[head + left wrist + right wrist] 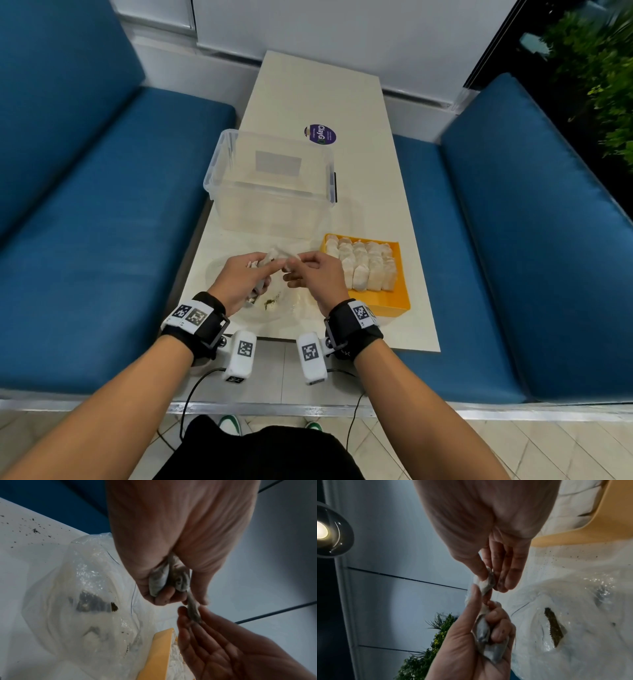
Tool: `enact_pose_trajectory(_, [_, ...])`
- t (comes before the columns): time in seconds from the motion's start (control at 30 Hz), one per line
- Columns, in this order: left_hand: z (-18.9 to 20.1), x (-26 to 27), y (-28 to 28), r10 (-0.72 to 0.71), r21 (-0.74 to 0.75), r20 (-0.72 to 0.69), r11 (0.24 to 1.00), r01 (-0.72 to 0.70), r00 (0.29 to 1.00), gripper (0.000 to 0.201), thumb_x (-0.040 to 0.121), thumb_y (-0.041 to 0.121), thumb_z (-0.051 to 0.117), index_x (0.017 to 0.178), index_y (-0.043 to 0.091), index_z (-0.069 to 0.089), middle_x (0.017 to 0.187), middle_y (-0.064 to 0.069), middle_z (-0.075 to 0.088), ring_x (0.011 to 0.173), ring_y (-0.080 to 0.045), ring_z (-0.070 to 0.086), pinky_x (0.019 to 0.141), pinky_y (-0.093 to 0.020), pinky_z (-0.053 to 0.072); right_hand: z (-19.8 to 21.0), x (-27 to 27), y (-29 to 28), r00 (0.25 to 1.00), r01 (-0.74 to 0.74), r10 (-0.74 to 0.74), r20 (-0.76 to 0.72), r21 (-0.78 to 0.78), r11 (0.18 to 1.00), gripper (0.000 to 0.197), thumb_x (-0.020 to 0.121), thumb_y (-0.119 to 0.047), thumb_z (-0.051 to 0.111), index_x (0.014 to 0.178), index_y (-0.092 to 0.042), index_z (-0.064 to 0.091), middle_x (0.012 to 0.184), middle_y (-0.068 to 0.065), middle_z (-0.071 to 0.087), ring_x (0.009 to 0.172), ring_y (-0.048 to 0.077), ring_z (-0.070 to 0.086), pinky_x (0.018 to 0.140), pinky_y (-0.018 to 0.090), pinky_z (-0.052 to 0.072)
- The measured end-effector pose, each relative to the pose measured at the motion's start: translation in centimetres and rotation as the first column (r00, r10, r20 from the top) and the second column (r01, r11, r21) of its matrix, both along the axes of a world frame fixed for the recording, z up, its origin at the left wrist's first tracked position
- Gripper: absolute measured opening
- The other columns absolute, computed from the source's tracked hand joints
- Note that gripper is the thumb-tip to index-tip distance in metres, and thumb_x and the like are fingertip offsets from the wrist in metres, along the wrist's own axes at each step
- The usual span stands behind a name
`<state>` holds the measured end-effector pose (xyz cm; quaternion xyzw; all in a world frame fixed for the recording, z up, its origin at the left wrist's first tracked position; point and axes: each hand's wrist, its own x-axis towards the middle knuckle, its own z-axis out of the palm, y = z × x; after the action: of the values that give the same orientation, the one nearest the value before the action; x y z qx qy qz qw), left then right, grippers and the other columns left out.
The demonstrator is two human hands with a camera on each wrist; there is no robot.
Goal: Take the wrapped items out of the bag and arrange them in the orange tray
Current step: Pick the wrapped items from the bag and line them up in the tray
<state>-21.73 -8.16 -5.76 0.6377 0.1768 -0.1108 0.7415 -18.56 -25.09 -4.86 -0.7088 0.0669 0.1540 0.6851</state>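
We are holding a small bunch of wrapped items (pixel 265 265) above the tabletop (pixel 370 192); our left hand (pixel 239 277) is curling its fingers round them. Our right hand (pixel 313 272) is pinching one wrapped item (pixel 485 583) between thumb and fingertips. The clear bag (pixel 82 601) is lying flat beneath. Just right, the orange tray (pixel 394 301) is holding rows of wrapped items.

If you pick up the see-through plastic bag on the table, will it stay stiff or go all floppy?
Probably floppy: the plastic bag lies crumpled and flattened on the table, holding no shape. It likely weighs very little, since only dark crumbs seem left inside. Its shiny film may feel slippery, and tipping it could spill those crumbs.
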Motion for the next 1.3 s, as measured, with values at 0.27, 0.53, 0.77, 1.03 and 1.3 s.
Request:
enact_pose_trajectory(0.27, [0.9, 0.2, 0.1, -0.097, 0.512, 0.103, 0.859, 0.031, 0.99, 0.01, 0.087, 0.028, 0.082, 0.092, 0.022, 0.076, 0.083, -0.002, 0.073, 0.068, -0.012, 0.064, 0.055, -0.017, 0.046, 1.2, 1.7, 0.0, 0.898, -0.118, 0.303, 0.32, -0.487, 0.866, 0.028, 0.086, -0.041, 0.078, 0.106, -0.022, 0.076, 0.099, -0.007, 0.071, 0.085, 0.007, 0.063, 0.074, 0.021, 0.051])
enact_pose_trajectory(0.53, [0.9, -0.1, -0.1, -0.109, 0.541, 0.097, 0.84, 0.04, 0.989, 0.025, 0.09, 0.026, 0.081, 0.082, 0.043, 0.064, 0.079, 0.009, 0.065, 0.07, -0.013, 0.061, 0.057, -0.016, 0.047, 1.6, 2.6, 0.6, 0.853, -0.092, 0.326, 0.407, -0.498, 0.862, 0.007, 0.088, -0.024, 0.075, 0.093, -0.019, 0.077, 0.08, -0.004, 0.071, 0.068, 0.003, 0.057, 0.067, 0.015, 0.045])
enact_pose_trajectory(0.77, [0.6, 0.2, 0.3, -0.066, 0.575, 0.059, 0.818, 0.02, 0.996, 0.016, 0.087, 0.028, 0.083, 0.097, 0.021, 0.072, 0.08, 0.006, 0.069, 0.063, -0.008, 0.062, 0.044, -0.008, 0.042, 1.8, 2.7, 0.4, 0.826, -0.078, 0.382, 0.415, -0.588, 0.805, 0.005, 0.086, -0.018, 0.071, 0.088, -0.02, 0.076, 0.081, -0.012, 0.069, 0.063, -0.005, 0.055, 0.068, 0.016, 0.044])
enact_pose_trajectory(1.03, [-0.3, 0.5, 0.6, -0.085, 0.514, 0.028, 0.856, 0.059, 0.996, 0.021, 0.098, 0.042, 0.068, 0.095, 0.022, 0.072, 0.086, 0.001, 0.076, 0.066, -0.016, 0.063, 0.064, -0.029, 0.054, 2.4, 3.4, -2.1, 0.821, -0.013, 0.348, 0.453, -0.594, 0.804, 0.002, 0.087, -0.018, 0.073, 0.086, -0.017, 0.074, 0.078, -0.013, 0.066, 0.068, -0.009, 0.055, 0.064, 0.006, 0.037])
enact_pose_trajectory(1.3, [-0.7, 1.5, 0.1, -0.032, 0.428, -0.033, 0.903, 0.044, 0.999, 0.028, 0.103, 0.043, 0.057, 0.097, 0.019, 0.071, 0.076, -0.001, 0.058, 0.068, -0.021, 0.052, 0.066, -0.032, 0.043, 2.3, 4.6, -12.3, 0.885, -0.06, 0.377, 0.273, -0.736, 0.674, 0.002, 0.087, -0.016, 0.076, 0.088, -0.018, 0.077, 0.084, -0.011, 0.07, 0.072, -0.009, 0.056, 0.064, 0.006, 0.039])
